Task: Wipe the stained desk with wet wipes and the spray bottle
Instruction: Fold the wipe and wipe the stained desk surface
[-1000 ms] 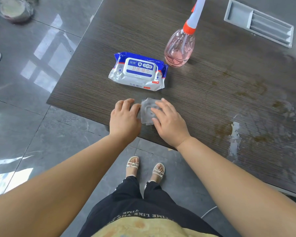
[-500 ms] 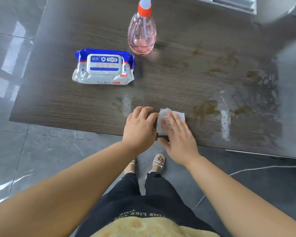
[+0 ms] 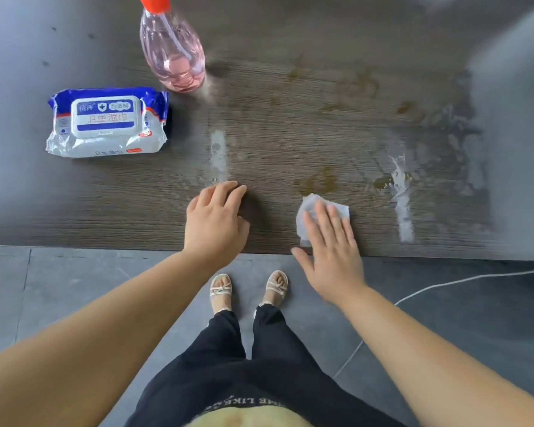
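Right hand (image 3: pixel 330 251) flat on wet wipe (image 3: pixel 309 212), stained desk (image 3: pixel 290 124)

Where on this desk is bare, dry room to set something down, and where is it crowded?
Free: the desk strip between the wet wipes pack and the near edge, left of the left hand; also the far-left corner beside the spray bottle. Crowded: the right half, with brown stains, wet streaks and the right hand pressing the wipe.

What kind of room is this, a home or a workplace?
Likely an office or study, though I cannot be sure: a dark wood-grain desk stands on glossy grey floor tiles, and a thin white cable trails across the floor.
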Demonstrator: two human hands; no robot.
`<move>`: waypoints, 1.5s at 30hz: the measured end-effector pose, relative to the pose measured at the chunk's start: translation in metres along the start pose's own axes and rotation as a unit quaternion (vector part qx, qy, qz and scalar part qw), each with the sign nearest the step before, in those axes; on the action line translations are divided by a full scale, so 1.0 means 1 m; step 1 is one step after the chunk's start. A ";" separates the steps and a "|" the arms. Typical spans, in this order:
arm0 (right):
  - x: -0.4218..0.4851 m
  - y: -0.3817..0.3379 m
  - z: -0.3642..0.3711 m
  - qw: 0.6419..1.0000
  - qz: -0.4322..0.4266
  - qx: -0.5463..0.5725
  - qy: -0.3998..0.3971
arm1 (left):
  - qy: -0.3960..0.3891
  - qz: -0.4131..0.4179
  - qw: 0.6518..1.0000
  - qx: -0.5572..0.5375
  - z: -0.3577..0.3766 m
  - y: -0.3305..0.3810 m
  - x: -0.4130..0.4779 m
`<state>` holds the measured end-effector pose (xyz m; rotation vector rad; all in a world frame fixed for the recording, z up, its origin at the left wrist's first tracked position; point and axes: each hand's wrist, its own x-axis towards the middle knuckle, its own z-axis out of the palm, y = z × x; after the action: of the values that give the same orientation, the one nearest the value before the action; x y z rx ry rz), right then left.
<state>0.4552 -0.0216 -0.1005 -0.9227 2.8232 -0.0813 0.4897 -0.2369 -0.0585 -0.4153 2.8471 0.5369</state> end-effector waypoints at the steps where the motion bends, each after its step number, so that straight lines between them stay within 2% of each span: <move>1: 0.011 -0.009 0.001 1.000 0.029 0.003 -0.007 | 0.001 -0.003 1.000 0.000 -0.001 0.000 0.001; 3: 0.032 -0.041 0.000 0.999 0.028 0.004 -0.019 | 0.006 -0.011 1.000 -0.008 -0.003 0.001 0.002; 5: 0.039 -0.064 -0.001 0.998 -0.039 -0.004 -0.044 | 0.011 -0.024 0.999 -0.034 -0.008 0.000 0.001; 7: 0.033 -0.051 -0.002 0.992 -0.109 -0.016 -0.060 | 0.026 -0.046 0.998 -0.037 -0.012 -0.004 0.001; 9: 0.027 -0.020 -0.005 0.989 -0.137 -0.021 -0.052 | 0.026 -0.095 0.995 0.000 -0.016 -0.012 0.001; 11: 0.041 0.002 -0.013 0.996 -0.081 -0.022 -0.043 | 0.002 -0.141 0.990 0.025 -0.019 -0.020 0.003; 13: 0.069 -0.002 -0.019 0.996 0.018 -0.003 -0.090 | -0.017 -0.149 0.988 0.039 -0.023 -0.024 0.007; 15: 0.092 -0.036 -0.023 0.992 0.040 0.011 -0.115 | -0.027 -0.144 0.988 0.045 -0.027 -0.027 0.012; 18: 0.085 -0.078 -0.013 0.991 -0.096 0.009 -0.092 | -0.039 -0.140 0.989 0.037 -0.033 -0.034 0.015; 20: 0.062 -0.066 -0.005 0.982 -0.178 -0.008 -0.069 | -0.054 -0.123 0.990 0.043 -0.034 -0.038 0.013; 21: 0.056 -0.050 -0.008 0.979 -0.191 -0.015 -0.075 | -0.062 -0.114 0.990 0.048 -0.036 -0.039 0.012; 22: 0.054 -0.032 -0.008 0.980 -0.186 -0.026 -0.067 | -0.071 -0.108 0.990 0.053 -0.036 -0.040 0.010; 24: 0.069 -0.015 -0.017 0.991 -0.120 -0.037 -0.049 | -0.078 -0.101 0.990 0.056 -0.040 -0.041 0.010; 26: 0.097 -0.022 -0.025 0.995 0.004 -0.016 -0.102 | -0.084 -0.093 0.991 0.056 -0.045 -0.040 0.012; 28: 0.121 -0.054 -0.026 0.991 0.060 0.010 -0.121 | -0.095 -0.089 0.990 0.053 -0.048 -0.042 0.012; 29: 0.126 -0.075 -0.027 0.991 0.041 0.019 -0.125 | -0.100 -0.087 0.990 0.050 -0.050 -0.044 0.011; 31: 0.115 -0.096 -0.020 0.991 -0.061 0.013 -0.122 | -0.103 -0.077 0.991 0.038 -0.051 -0.048 0.012; 33: 0.088 -0.088 -0.011 0.981 -0.167 -0.010 -0.100 | -0.102 -0.064 0.992 0.030 -0.053 -0.053 0.012; 34: 0.078 -0.074 -0.012 0.976 -0.192 -0.022 -0.101 | -0.102 -0.058 0.993 0.028 -0.053 -0.054 0.012; 36: 0.079 -0.038 -0.016 0.976 -0.186 -0.053 -0.095 | -0.111 -0.052 0.992 0.026 -0.053 -0.053 0.012; 37: 0.091 -0.028 -0.021 0.982 -0.156 -0.057 -0.090 | -0.114 -0.050 0.992 0.023 -0.054 -0.055 0.014; 40: 0.143 -0.034 -0.033 0.990 0.025 -0.003 -0.138 | -0.116 -0.053 0.992 -0.007 -0.059 -0.055 0.021; 42: 0.170 -0.067 -0.037 0.986 0.083 0.020 -0.144 | -0.107 -0.073 0.991 -0.027 -0.063 -0.054 0.027; 43: 0.175 -0.082 -0.035 0.987 0.069 0.025 -0.140 | -0.096 -0.074 0.992 -0.029 -0.064 -0.052 0.031; 45: 0.159 -0.099 -0.028 0.990 -0.016 -0.003 -0.141 | -0.075 -0.060 0.995 -0.025 -0.067 -0.050 0.043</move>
<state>0.3811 -0.1957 -0.0855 -0.9027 2.5496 0.0492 0.4550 -0.3167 -0.0249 -0.5264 2.6501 0.5896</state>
